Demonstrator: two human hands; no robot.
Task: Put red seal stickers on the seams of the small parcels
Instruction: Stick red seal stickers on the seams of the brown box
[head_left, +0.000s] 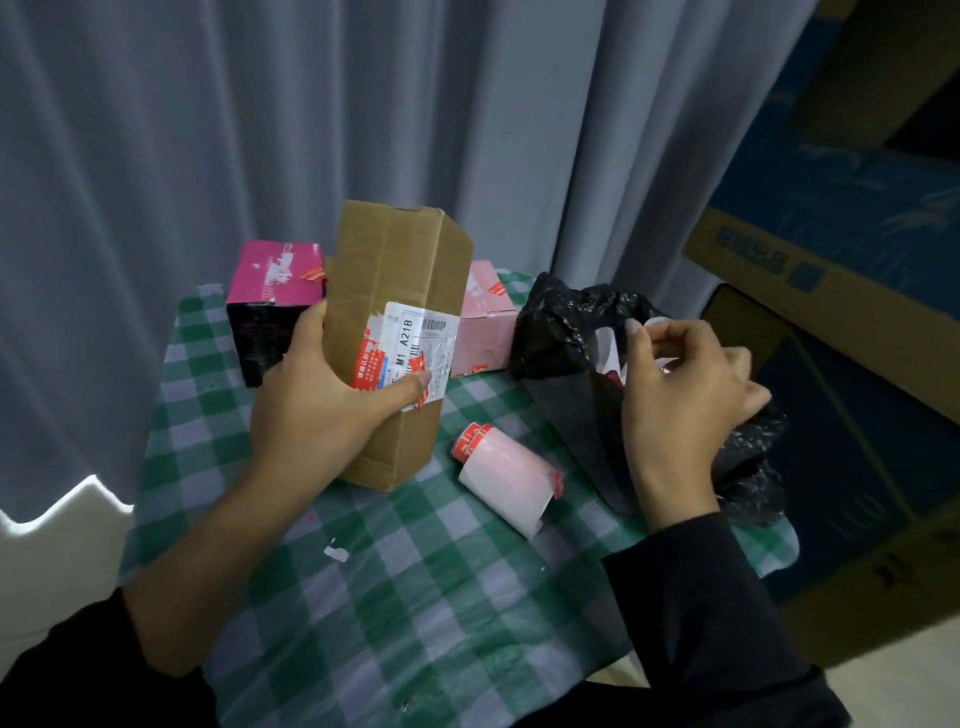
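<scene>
Left hand (317, 410) grips the brown box (400, 270) from its left side, fingers wrapped round the back and thumb pressed on the front. The box stands on end on the desk (415, 597), leaning slightly back. The thumb tip sits on the white shipping label (415, 332), right at a red sticker (418, 362) stuck on the label's lower part.

Right hand (685, 384) is over the black bag (566, 338), which lies at the right edge of the desk. Its fingers are curled, with thumb and forefinger pinching a small white paper piece (653, 323). I can't tell what that piece is. More white and a bit of red show in the bag's mouth just below it.

The roll of red stickers (506, 475) lies on its side on the desk between the brown box and the bag, touching neither. Red stickers show at both ends of the roll.

Behind the brown box on the left is a magenta box (272, 291) with a red seal (313, 273) on its top right edge. Behind on the right is a pale pink box (485, 332) with a red patch (478, 369) at its bottom edge.

The desk carries a green and white checked cloth. A white scrap (336, 553) lies on it near me. There is a grey curtain (208, 130) behind the desk and large cartons (831, 291) stacked at right.
</scene>
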